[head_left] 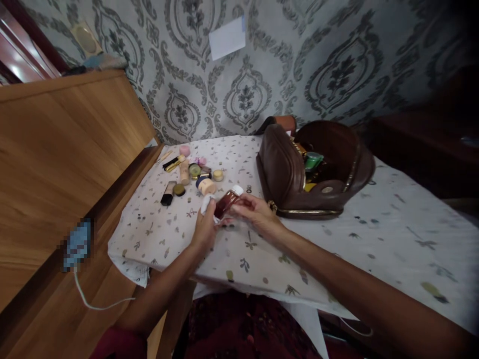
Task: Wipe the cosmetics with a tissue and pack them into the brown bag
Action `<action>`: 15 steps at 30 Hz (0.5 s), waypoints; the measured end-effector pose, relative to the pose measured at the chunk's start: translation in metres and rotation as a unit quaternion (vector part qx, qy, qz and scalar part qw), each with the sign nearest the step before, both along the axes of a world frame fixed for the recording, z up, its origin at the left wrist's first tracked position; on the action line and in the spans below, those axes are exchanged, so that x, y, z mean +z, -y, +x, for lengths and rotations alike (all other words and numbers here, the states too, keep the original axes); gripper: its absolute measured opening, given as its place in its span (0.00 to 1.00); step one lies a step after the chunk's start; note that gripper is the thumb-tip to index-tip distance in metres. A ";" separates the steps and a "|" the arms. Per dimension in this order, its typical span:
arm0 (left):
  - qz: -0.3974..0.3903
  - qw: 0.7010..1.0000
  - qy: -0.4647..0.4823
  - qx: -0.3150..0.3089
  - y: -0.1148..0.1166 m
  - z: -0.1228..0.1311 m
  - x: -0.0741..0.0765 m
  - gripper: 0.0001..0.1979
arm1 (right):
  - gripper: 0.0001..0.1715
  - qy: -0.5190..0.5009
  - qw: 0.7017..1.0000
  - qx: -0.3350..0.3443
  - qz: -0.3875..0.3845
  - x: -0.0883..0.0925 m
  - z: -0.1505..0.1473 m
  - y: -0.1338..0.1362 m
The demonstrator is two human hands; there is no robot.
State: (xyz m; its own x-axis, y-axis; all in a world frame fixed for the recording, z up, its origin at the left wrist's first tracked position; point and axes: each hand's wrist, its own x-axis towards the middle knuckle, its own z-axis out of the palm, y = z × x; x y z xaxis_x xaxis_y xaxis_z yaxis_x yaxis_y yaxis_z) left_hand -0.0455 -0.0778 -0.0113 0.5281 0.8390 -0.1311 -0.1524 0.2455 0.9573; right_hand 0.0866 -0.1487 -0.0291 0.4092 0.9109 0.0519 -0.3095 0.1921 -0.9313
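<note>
My right hand [258,210] grips a small see-through bottle [225,204] with dark reddish-brown contents and a white cap [237,190]. The bottle is tilted, its cap end up and to the right. Bunched in my left hand [205,228] is a white cloth or tissue [207,201], pressed against the bottle's lower end. Just beyond my hands, a jar with a peach body and dark lid [205,186] stands on the patterned tablecloth [243,249]. Part of my fingers is hidden behind the bottle.
Several cosmetics lie at the left, among them a beige tube [184,172], an olive-lidded jar [179,190] and a black-capped bottle [168,193]. An unzipped brown bag [282,167] at the right holds a green item [313,161]. A wooden panel [75,134] borders the left.
</note>
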 end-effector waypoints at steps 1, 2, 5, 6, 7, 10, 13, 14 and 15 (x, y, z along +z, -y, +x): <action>0.044 0.999 -0.006 -0.004 0.005 0.001 -0.002 0.23 | 0.23 0.003 1.000 0.007 -0.001 -0.001 -0.001 0.000; 0.094 0.995 -0.020 -0.014 0.009 0.002 -0.003 0.22 | 0.24 0.006 1.000 0.015 0.001 -0.001 -0.002 0.000; 0.252 0.963 -0.064 -0.072 0.017 -0.001 -0.005 0.20 | 0.27 0.033 0.999 0.016 0.020 -0.002 -0.002 0.002; 0.295 0.949 -0.073 -0.088 0.018 -0.002 -0.006 0.20 | 0.28 0.050 0.998 0.015 0.030 -0.002 -0.001 0.002; 0.333 0.935 -0.081 -0.096 0.018 -0.004 -0.006 0.21 | 0.30 0.069 0.997 0.017 0.041 -0.002 -0.001 0.002; 0.433 0.888 -0.124 -0.088 0.015 -0.008 -0.006 0.23 | 0.33 0.118 0.990 0.042 0.059 -0.004 0.001 0.002; 0.513 0.836 -0.177 -0.087 0.011 -0.011 -0.004 0.27 | 0.34 0.155 0.985 0.063 0.052 -0.005 0.000 0.002; 0.531 0.820 -0.197 -0.087 0.009 -0.012 -0.001 0.27 | 0.33 0.167 0.983 0.064 0.048 -0.005 -0.001 0.003; 0.548 0.803 -0.217 -0.089 0.008 -0.013 0.001 0.28 | 0.32 0.182 0.980 0.063 0.043 -0.004 -0.001 0.004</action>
State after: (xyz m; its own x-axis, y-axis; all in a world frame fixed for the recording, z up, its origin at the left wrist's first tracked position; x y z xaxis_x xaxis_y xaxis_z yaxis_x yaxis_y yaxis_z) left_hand -0.0580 -0.0854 -0.0100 0.7567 0.4925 0.4299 0.1978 -0.7993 0.5675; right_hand 0.0853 -0.1529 -0.0331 0.2332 0.9390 0.2527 0.0132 0.2568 -0.9664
